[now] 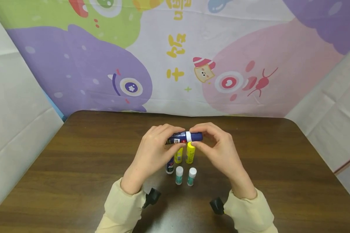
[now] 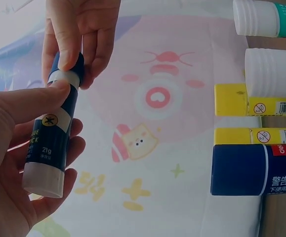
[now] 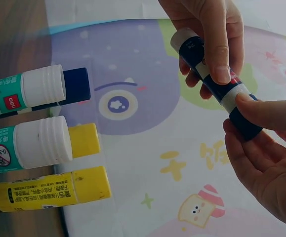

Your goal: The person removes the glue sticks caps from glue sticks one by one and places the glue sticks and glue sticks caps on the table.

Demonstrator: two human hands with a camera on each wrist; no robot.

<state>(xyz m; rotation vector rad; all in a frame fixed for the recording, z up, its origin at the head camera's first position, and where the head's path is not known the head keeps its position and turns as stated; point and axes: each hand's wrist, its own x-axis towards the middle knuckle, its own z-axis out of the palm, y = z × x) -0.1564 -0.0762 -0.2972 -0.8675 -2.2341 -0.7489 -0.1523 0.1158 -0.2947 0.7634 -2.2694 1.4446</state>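
Six glue sticks are in view: one held between the hands, five standing upright on the dark wood-grain worktop (image 1: 75,161). The five are one navy stick (image 1: 169,165), two yellow sticks (image 1: 190,153) and two white-capped sticks (image 1: 179,176) with teal labels.

On the held glue stick (image 1: 184,137), "21g" reads clearly in the left wrist view, beside partial lettering, "LUE" over "CK". The standing navy stick carries a red logo, partly cut off, and "警告!". The yellow ones show barcodes and crossed-out signs; a teal label bears a red "deli" logo, another a crossed-out "0-3" mark.

The held stick has a navy body, a white end, a white collar and a navy cap. It is raised above the worktop, lying roughly from nine to three o'clock in the head view, cap toward three. Around it, the standing navy stick sits at seven o'clock, the yellow pair either side of six, and the white-capped pair near six, farther out.

The left hand (image 1: 154,147) grips the body, thumb against fingers; the right hand (image 1: 221,145) pinches the cap end between thumb and fingers. A cartoon-printed cloth (image 1: 163,97) hangs at twelve o'clock.
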